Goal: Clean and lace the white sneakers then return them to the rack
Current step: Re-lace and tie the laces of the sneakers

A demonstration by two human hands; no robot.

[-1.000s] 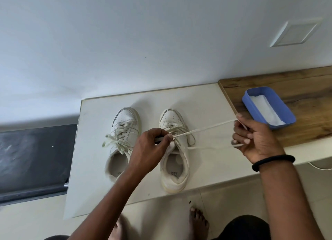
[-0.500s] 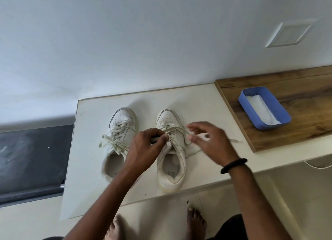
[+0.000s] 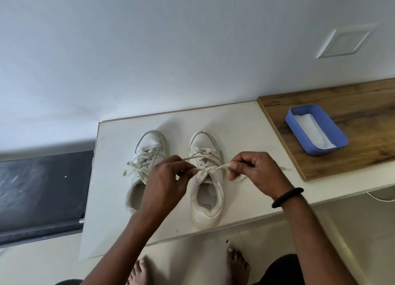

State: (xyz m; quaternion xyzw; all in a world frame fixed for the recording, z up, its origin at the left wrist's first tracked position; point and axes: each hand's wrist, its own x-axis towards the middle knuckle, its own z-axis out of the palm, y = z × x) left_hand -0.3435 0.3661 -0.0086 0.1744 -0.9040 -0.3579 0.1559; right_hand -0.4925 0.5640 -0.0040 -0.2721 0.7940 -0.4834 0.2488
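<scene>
On the pale surface the left sneaker stands with its laces bowed, heel partly hidden by the left hand, which pinches one lace end above the right sneaker. The right hand pinches the other lace end just right of that off-white, scuffed shoe; both toes point far

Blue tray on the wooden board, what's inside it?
Inside the blue tray lies a white cloth or tissue, spread along its floor. Anything under that white sheet is covered, so I cannot tell whether the tray holds anything else.
</scene>
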